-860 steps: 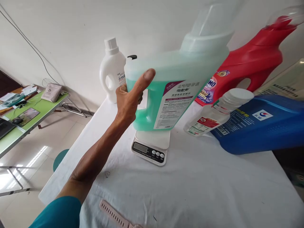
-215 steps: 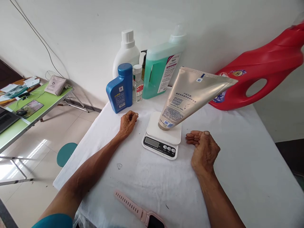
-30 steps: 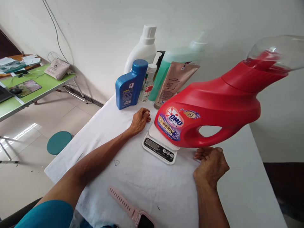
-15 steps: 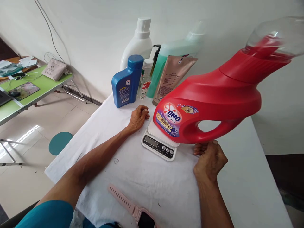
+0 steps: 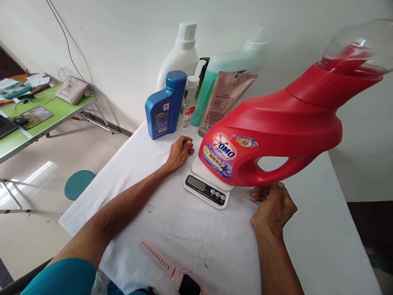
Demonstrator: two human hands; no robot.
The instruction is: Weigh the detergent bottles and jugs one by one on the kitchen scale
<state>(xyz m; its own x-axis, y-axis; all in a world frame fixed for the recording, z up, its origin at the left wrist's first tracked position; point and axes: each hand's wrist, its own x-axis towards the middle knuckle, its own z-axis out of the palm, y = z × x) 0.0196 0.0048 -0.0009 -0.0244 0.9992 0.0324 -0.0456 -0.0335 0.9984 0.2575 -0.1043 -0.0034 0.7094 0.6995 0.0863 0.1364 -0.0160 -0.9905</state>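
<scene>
A plain room used as a makeshift workplace: bare white walls, a pale tiled floor (image 5: 46, 164), a table under a white cloth (image 5: 307, 246). Along its far edge household bottles surround a small white digital kitchen scale (image 5: 207, 186). A green folding desk (image 5: 39, 123) holds a laptop and papers.

Blue bottle (image 5: 165, 105), white jug (image 5: 179, 57), prob. a gold tube (image 5: 223, 102), pink watch (image 5: 172, 272) nr table edge, green desk (image 5: 43, 123).
</scene>
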